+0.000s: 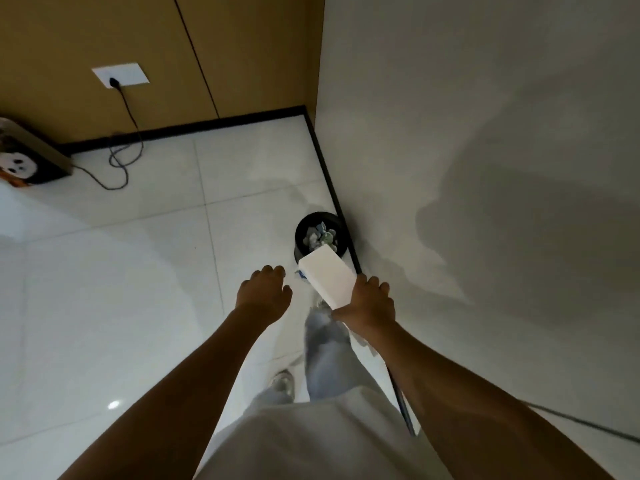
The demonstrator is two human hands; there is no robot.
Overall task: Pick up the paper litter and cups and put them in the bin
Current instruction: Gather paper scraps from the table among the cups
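Just beyond the right grip [365, 303], which holds a plain white box [327, 278], the bin [304, 226] is black with pale grey and greenish scraps inside. Under both grips, the floor [121, 271] is glossy white tile with thin grey seams. Far left of the left grip [265, 294], a black box [24, 164] bears a white panda print.

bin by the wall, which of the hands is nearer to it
Right. The right hand holds a white box whose far end overlaps the bin rim in the picture; the left hand is empty, off to the bin's left.
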